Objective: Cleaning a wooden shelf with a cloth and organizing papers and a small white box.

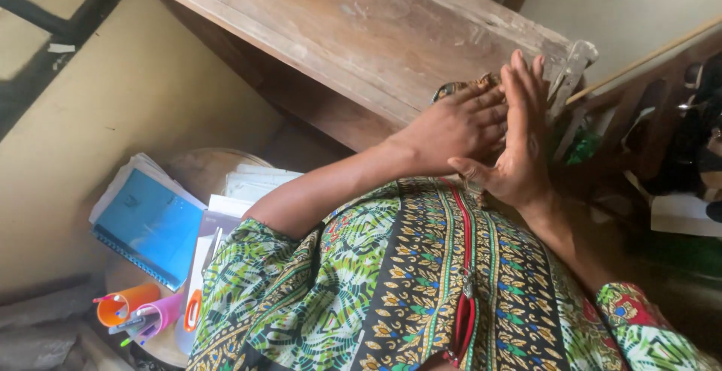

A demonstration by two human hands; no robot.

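The left hand (451,127) lies flat, fingers straight and together, pressed against the palm of the right hand (520,142), which stands upright with fingers spread narrow. Between them, at the fingertips, a small brown thing (475,84) peeps out; it may be a patterned scrap or clip, too hidden to tell, and neither hand closes around it. Both hands sit just below the edge of the wooden surface (361,25). Under them spreads a green patterned cloth (391,281) with a red zip (462,318). Well left of the surface lie a blue notebook (150,224) and white papers (252,183), with an orange cup (120,307) and pink cup (162,312) holding pens.
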